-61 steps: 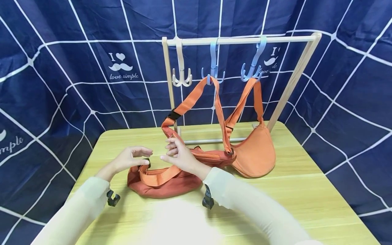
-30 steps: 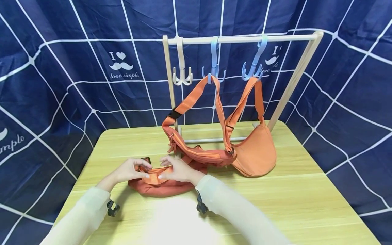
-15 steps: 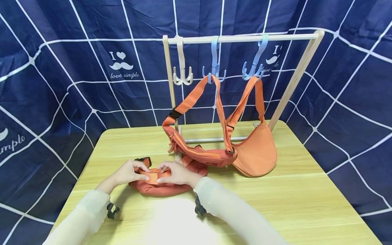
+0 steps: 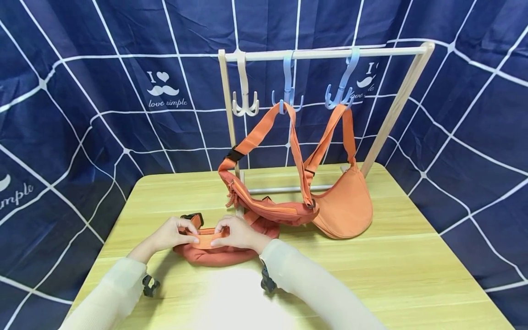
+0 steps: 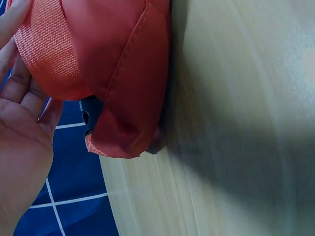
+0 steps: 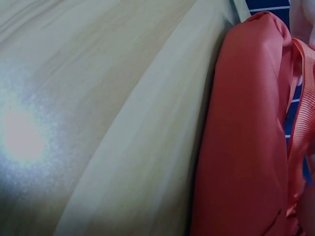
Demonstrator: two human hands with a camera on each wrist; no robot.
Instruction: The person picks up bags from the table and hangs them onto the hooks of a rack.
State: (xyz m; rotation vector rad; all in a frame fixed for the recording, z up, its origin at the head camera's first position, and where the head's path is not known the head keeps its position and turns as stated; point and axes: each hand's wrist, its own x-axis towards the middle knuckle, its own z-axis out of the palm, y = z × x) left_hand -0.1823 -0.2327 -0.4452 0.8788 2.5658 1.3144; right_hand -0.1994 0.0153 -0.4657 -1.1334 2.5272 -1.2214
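Note:
A rust-red waist bag (image 4: 222, 257) lies on the wooden table, its orange webbing strap (image 4: 204, 241) arched over the top. My left hand (image 4: 170, 235) pinches the strap between thumb and fingers near its left end. A short way to the right, my right hand (image 4: 239, 233) pinches the same strap. Behind the left fingers sits the bag's black buckle (image 4: 194, 218). Close up in the left wrist view, the strap (image 5: 49, 54) passes in front of the left fingers. In the right wrist view the bag (image 6: 243, 132) fills the right side, and the right hand is mostly cut off.
Behind stands a wooden rack (image 4: 317, 54) with a white hook (image 4: 245, 103) and two blue hooks. A second rust-red waist bag (image 4: 276, 208) hangs from the middle hook (image 4: 288, 94), overlapping the lying bag. An orange shoulder bag (image 4: 344, 206) hangs from the right hook (image 4: 341, 94).
Both hands have come down from above the lying bag and taken hold of its strap. The right hand moved left and away from the hanging bag. Over the last half second little has moved.

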